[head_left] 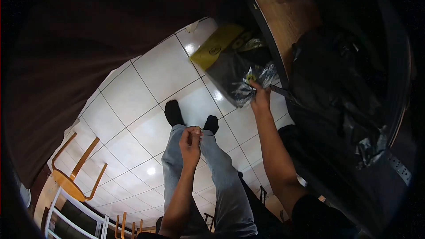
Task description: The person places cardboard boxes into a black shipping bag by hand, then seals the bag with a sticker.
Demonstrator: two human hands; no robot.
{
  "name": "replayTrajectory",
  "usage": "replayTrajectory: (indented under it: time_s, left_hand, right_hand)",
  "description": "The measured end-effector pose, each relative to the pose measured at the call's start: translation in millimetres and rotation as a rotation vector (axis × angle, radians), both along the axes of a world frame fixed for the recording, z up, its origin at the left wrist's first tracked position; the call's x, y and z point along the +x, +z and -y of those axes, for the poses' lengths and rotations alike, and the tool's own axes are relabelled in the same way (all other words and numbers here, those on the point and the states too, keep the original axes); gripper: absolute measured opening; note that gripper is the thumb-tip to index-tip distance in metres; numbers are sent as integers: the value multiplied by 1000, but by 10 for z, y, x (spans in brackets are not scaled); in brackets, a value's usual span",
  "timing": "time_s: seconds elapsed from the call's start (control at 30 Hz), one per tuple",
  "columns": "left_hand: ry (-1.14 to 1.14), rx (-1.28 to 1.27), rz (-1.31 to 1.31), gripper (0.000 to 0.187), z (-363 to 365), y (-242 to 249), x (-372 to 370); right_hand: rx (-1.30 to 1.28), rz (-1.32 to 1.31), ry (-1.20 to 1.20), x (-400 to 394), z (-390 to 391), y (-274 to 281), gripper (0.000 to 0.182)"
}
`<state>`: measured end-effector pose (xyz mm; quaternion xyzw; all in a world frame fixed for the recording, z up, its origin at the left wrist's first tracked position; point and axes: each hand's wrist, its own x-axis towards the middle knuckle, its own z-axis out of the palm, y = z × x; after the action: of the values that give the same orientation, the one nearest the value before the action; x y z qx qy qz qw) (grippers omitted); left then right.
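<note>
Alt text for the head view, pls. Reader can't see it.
A person's right hand grips a crumpled plastic bag with a yellow section, above a white tiled floor. The left hand is pinched shut in front of blue-grey jeans; anything between its fingertips is too small to identify. A wooden stool stands at lower left.

Your left hand (190,141): fingertip contact too small to tell | bag (232,67) in your right hand (260,95): printing blurred
</note>
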<state>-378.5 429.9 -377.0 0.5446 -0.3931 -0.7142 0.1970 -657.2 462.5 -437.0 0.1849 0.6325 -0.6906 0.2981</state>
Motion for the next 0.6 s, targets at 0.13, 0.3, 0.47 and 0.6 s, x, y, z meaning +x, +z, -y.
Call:
replayTrajectory:
  time_s: [0.13,0.3,0.47,0.6]
  left_hand:
    - [44,-47,-5,11,172,324,-160]
    - [13,-22,45,11,186,373,28]
    - [-13,-29,178,16,267,719,543]
    - [92,-75,352,15,269,783,1128]
  right_hand:
    - [-23,120,70,211,-173,136,58]
    - [54,278,178,637,-150,519,53]
    - [-12,339,401,1125,-302,1225,48]
    - [30,283,734,1241,-400,2239,46]
